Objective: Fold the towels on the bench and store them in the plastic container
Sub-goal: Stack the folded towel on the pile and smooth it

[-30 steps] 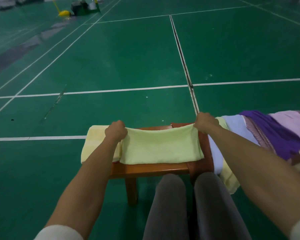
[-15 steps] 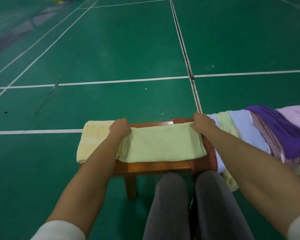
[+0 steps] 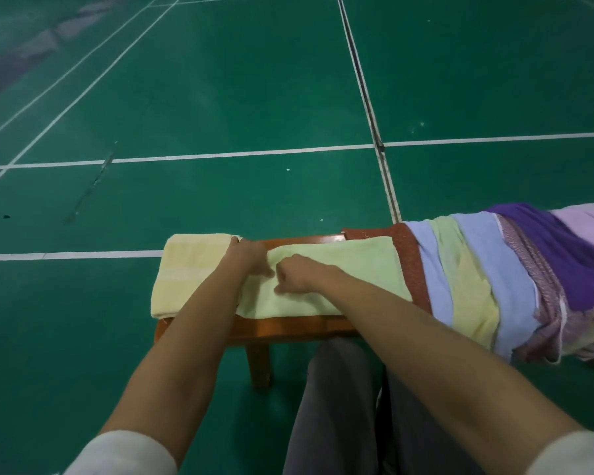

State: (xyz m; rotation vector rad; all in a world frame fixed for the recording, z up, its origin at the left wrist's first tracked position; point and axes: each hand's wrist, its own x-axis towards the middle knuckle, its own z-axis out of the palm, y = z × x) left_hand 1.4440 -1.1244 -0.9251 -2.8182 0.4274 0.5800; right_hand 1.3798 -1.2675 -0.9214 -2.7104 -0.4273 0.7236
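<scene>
— What are the hands doing?

— The left hand (image 3: 249, 257) and the right hand (image 3: 297, 274) sit knuckle to knuckle, almost touching, at the left end of a pale green folded terry towel (image 3: 340, 279). Both have fingers curled down into the cloth; each seems to pinch the towel's edge, though the fingertips are hidden under the hands.

— And where is that towel?

— Lying flat along the top of a brown polished wooden bench (image 3: 288, 329), its near edge close to the bench's front edge.

— Anything beside it?

— To its left, a pale yellow folded towel (image 3: 189, 272) covers the bench's end and hangs a little past it; the left forearm crosses its right side. To the right, a rust-red speckled cloth (image 3: 410, 262) lies under the green towel's far end, then a row of draped towels (image 3: 494, 279) in light blue, yellow-green, purple and pink, overlapping one another.

— Around the bench?

— A green sports-court floor with white lines (image 3: 220, 97). The person's grey trouser legs (image 3: 336, 406) stand close to the bench, and white sleeve cuffs (image 3: 124, 452) show at the bottom.
</scene>
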